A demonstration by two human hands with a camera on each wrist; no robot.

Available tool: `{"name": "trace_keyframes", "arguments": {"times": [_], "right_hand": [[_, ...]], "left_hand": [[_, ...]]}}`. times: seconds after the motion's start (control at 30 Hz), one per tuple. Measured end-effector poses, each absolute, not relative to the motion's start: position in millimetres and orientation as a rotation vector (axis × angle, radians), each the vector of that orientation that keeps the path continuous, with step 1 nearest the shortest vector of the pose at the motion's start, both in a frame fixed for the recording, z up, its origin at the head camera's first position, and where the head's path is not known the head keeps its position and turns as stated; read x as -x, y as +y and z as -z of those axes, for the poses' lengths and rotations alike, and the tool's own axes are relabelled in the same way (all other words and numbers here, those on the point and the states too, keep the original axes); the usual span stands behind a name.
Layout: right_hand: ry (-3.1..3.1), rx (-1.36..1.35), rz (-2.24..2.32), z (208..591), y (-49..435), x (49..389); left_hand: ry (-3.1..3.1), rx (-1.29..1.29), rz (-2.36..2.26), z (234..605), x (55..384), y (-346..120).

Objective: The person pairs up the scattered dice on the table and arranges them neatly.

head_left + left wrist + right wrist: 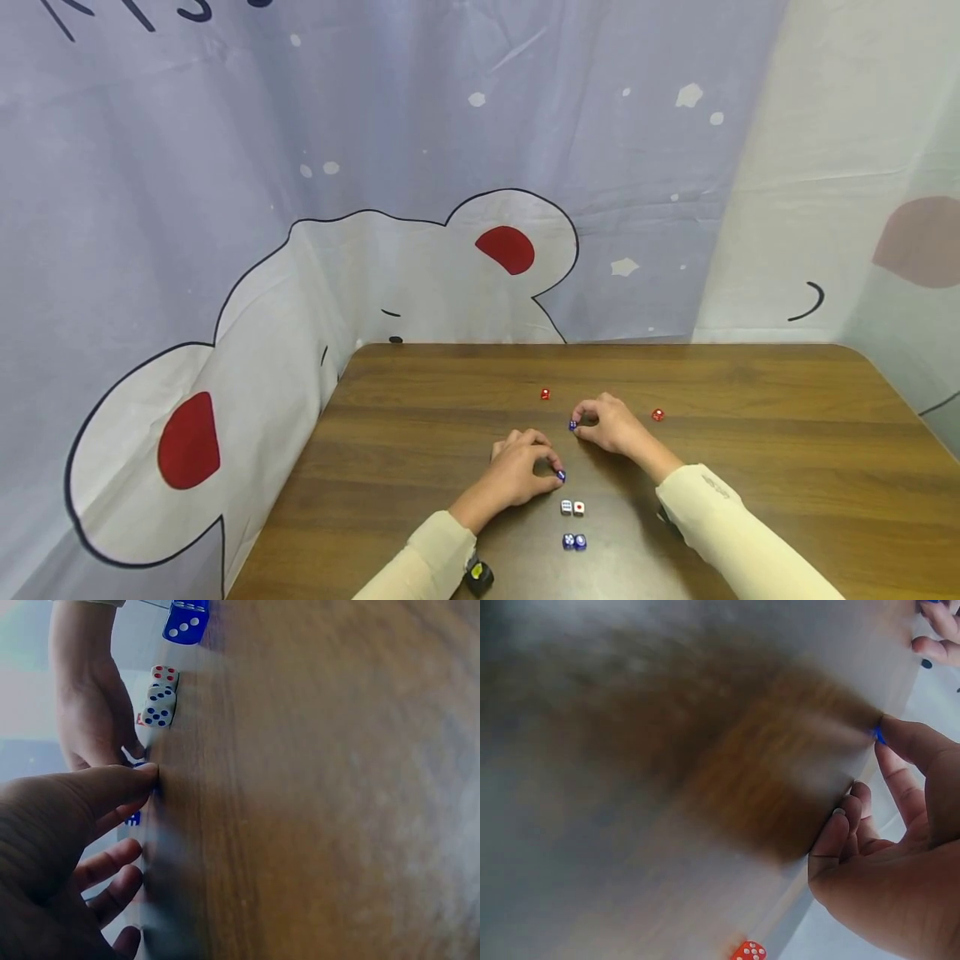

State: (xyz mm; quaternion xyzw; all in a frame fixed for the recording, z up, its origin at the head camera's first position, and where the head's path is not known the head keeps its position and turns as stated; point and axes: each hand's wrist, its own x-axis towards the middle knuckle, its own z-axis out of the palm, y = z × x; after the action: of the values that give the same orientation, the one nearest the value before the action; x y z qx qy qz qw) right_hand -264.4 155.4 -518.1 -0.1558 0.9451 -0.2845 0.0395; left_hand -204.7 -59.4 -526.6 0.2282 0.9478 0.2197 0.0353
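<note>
In the head view my left hand [517, 468] pinches a blue die [561, 476] between thumb and index finger, low over the wooden table. Farther back, my right hand [611, 427] holds another blue die [572, 425] between thumb and forefinger. The right wrist view shows a sliver of that blue die [879, 735] at the fingertips, the rest hidden by them. From the left wrist, the thumb of my left hand [67, 832] covers most of its die. Nearer me are two white dice [572, 507] side by side, then two blue dice [574, 542] side by side.
A red die [545, 394] lies beyond the hands, and a second red die [657, 415] sits to the right of my right hand. The wooden table [795, 467] ends at a patterned curtain [637, 192]. A black device [478, 577] is at the left wrist.
</note>
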Motion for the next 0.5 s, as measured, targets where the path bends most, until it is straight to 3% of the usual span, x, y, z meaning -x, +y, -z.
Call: {"name": "trace_keyframes", "arguments": {"times": [0.5], "right_hand": [[2.921,0.563,0.883,519.6,160.0,250.2]], "left_hand": [[2.92,-0.699,-0.67,526.7,203.4,-58.5]]}}
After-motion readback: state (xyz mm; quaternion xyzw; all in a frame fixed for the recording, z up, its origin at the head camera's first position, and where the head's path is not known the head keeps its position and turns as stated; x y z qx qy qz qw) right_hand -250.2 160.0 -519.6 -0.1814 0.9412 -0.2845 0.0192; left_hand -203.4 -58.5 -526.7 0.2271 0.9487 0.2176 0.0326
